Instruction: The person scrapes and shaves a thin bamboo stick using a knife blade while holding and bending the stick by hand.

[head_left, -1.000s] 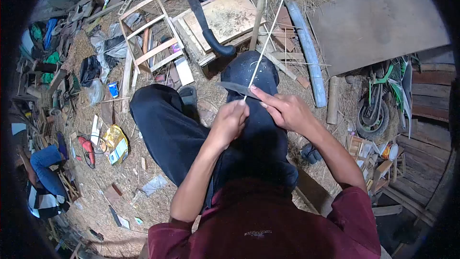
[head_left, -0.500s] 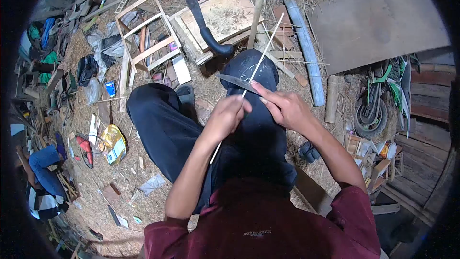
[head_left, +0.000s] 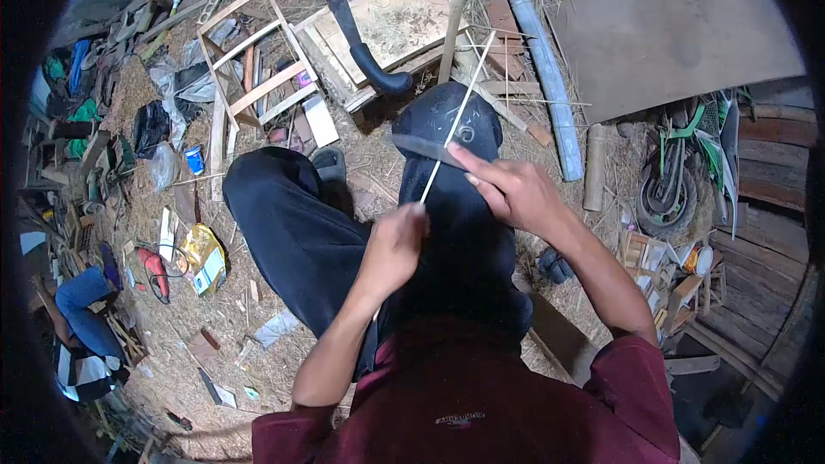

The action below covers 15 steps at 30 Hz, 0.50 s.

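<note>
A thin pale stick [head_left: 469, 99], probably bamboo, slants across my raised right knee. My left hand [head_left: 395, 245] is closed round its lower part, slightly blurred. My right hand [head_left: 513, 192] grips a knife [head_left: 418, 147], its blade lying crosswise over the stick and pointing left. The right index finger and thumb press near where blade and stick meet; the knife's handle is hidden in the hand. Thin curled shavings [head_left: 465, 131] rest on the dark trouser knee just beyond the blade.
Ahead, a machete [head_left: 351, 34] lies on a wooden board [head_left: 400, 26] strewn with shavings. A wooden frame [head_left: 268, 86] stands left of it. A large flat panel [head_left: 679, 34] and a motorbike [head_left: 679, 163] are at right. Another person's jeans-clad leg [head_left: 86, 309] shows at far left.
My left hand has drawn back toward my body, down and left, and the stick has slid the same way under the blade. The right hand and knife stay almost in place.
</note>
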Each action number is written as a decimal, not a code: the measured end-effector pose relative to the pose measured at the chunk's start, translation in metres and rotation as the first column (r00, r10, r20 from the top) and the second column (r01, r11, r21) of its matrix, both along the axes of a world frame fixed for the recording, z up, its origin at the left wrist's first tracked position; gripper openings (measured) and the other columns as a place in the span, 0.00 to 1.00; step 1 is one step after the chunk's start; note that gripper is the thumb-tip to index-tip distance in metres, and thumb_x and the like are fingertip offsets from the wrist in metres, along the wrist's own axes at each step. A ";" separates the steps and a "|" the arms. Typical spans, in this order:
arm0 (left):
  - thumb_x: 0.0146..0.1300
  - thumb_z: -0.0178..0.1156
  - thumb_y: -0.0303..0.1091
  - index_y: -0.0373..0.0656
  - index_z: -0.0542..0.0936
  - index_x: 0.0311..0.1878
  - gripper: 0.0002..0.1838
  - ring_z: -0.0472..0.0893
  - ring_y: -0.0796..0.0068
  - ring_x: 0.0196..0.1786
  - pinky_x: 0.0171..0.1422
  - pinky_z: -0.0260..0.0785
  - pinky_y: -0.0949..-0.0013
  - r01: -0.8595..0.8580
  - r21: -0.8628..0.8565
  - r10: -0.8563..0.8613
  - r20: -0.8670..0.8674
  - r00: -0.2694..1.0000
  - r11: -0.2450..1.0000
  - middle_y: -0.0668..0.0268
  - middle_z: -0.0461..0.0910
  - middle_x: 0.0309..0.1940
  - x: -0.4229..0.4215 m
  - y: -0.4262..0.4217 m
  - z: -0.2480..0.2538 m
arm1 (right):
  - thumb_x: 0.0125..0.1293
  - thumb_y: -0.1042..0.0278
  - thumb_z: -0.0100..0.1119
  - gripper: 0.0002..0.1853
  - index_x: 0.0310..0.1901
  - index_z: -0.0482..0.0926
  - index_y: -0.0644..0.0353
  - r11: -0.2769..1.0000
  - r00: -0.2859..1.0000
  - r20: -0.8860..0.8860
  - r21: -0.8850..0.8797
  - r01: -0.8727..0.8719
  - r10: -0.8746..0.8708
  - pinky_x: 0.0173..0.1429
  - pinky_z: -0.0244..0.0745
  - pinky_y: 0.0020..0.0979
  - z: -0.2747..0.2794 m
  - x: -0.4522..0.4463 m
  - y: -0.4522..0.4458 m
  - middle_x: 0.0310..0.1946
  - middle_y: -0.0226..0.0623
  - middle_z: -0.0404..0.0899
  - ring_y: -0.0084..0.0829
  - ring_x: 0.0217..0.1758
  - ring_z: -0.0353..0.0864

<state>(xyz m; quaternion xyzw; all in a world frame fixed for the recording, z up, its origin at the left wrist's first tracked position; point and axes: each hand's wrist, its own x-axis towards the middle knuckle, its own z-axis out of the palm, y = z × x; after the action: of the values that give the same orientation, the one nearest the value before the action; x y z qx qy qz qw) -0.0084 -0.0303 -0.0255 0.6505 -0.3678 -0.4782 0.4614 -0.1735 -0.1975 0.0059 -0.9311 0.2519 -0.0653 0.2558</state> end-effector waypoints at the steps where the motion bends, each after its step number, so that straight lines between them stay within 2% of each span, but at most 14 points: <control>1: 0.78 0.43 0.39 0.36 0.71 0.29 0.21 0.69 0.63 0.24 0.34 0.64 0.61 -0.016 -0.038 0.016 -0.008 1.000 0.999 0.56 0.67 0.19 0.001 -0.017 -0.007 | 0.69 0.64 0.57 0.30 0.71 0.67 0.30 0.999 0.999 -0.026 -0.006 -0.044 0.044 0.30 0.78 0.45 0.004 -0.001 0.000 0.21 0.42 0.77 0.47 0.25 0.80; 2: 0.78 0.44 0.38 0.36 0.72 0.29 0.21 0.70 0.62 0.24 0.34 0.64 0.61 -0.032 -0.073 0.031 -0.018 0.999 0.997 0.55 0.68 0.20 0.000 -0.029 -0.011 | 0.69 0.63 0.58 0.30 0.71 0.67 0.30 0.996 0.995 -0.054 -0.008 -0.087 0.086 0.30 0.78 0.45 0.006 -0.002 0.001 0.21 0.42 0.76 0.47 0.25 0.80; 5: 0.77 0.46 0.36 0.35 0.72 0.30 0.18 0.69 0.61 0.25 0.34 0.65 0.60 -0.048 -0.043 0.050 0.029 0.998 0.998 0.54 0.68 0.20 -0.006 -0.048 -0.002 | 0.68 0.64 0.58 0.30 0.71 0.67 0.29 0.998 0.998 -0.030 0.011 -0.058 0.058 0.30 0.78 0.46 0.006 -0.004 -0.003 0.20 0.42 0.75 0.47 0.25 0.80; 6: 0.77 0.46 0.35 0.35 0.72 0.30 0.17 0.69 0.62 0.25 0.34 0.65 0.60 -0.021 -0.080 0.026 0.059 0.998 0.997 0.53 0.68 0.20 -0.007 -0.042 0.001 | 0.68 0.64 0.58 0.30 0.71 0.67 0.29 0.999 0.999 -0.033 -0.012 -0.043 0.043 0.30 0.78 0.46 0.005 -0.005 -0.003 0.20 0.43 0.75 0.48 0.25 0.80; 9: 0.78 0.45 0.38 0.36 0.72 0.30 0.20 0.68 0.62 0.24 0.33 0.64 0.60 -0.108 -0.140 0.125 0.121 0.985 0.984 0.54 0.67 0.20 -0.023 -0.005 -0.009 | 0.68 0.64 0.58 0.30 0.71 0.68 0.30 0.998 1.000 -0.019 -0.053 0.023 -0.024 0.30 0.77 0.47 -0.001 -0.009 -0.002 0.21 0.44 0.76 0.48 0.24 0.80; 12: 0.78 0.44 0.39 0.36 0.71 0.29 0.21 0.69 0.63 0.23 0.32 0.63 0.60 0.014 0.100 -0.020 0.052 0.998 0.995 0.56 0.67 0.19 -0.012 0.034 0.010 | 0.68 0.64 0.59 0.30 0.71 0.68 0.32 0.995 0.996 0.022 -0.049 0.083 -0.082 0.30 0.77 0.47 -0.007 -0.009 -0.004 0.21 0.45 0.77 0.48 0.24 0.80; 15: 0.78 0.45 0.39 0.36 0.71 0.28 0.21 0.68 0.67 0.23 0.32 0.62 0.61 0.035 0.284 -0.020 -0.059 0.998 0.958 0.59 0.65 0.18 -0.008 0.063 0.028 | 0.67 0.65 0.59 0.30 0.71 0.69 0.35 0.993 0.994 0.030 -0.050 0.111 -0.109 0.31 0.77 0.47 -0.009 -0.011 -0.003 0.22 0.46 0.77 0.48 0.24 0.80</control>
<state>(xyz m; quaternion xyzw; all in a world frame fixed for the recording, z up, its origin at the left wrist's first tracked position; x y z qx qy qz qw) -0.0159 0.0328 0.0020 0.6914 -0.2914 -0.5503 0.3664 -0.1849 -0.2007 -0.0031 -0.9211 0.2977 -0.0983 0.2309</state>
